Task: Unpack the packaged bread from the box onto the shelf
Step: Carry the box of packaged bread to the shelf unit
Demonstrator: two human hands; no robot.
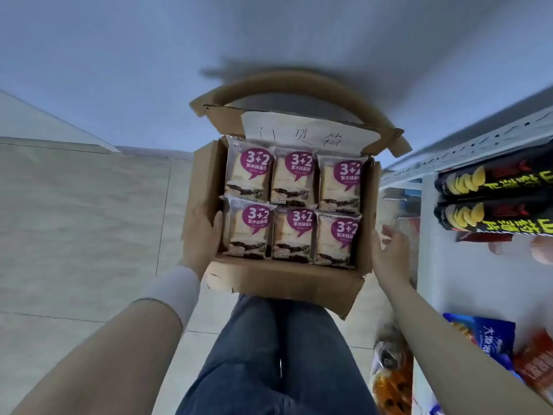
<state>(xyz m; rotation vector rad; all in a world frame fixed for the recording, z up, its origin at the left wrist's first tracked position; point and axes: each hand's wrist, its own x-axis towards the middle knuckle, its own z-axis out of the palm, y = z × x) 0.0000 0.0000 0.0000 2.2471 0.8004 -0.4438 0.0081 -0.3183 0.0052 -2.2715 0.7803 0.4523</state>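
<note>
Bread packets, six of them in two rows of three, lay flat in the open cardboard box, which seemed to sit on the person's lap; none had reached the shelf yet.

At the left, the left hand clasped the box's left wall, fingers hooked over the rim and touching the nearest packet. I judged that if this hold loosened, the box could tip off the knees and spill, since its soft, dented cardboard offered little stiffness.

The packets were glossy clear film with purple speech-bubble labels, pillowy and rectangular, showing pale bread with a dark filling. Slick wrappers could slide from a pinch, and squeezing would crush the loaf.

The right hand hovered just beside the right wall, fingers spread and holding nothing.

Further right, the white metal shelf already carried snack packs, so room looked tight.
</note>
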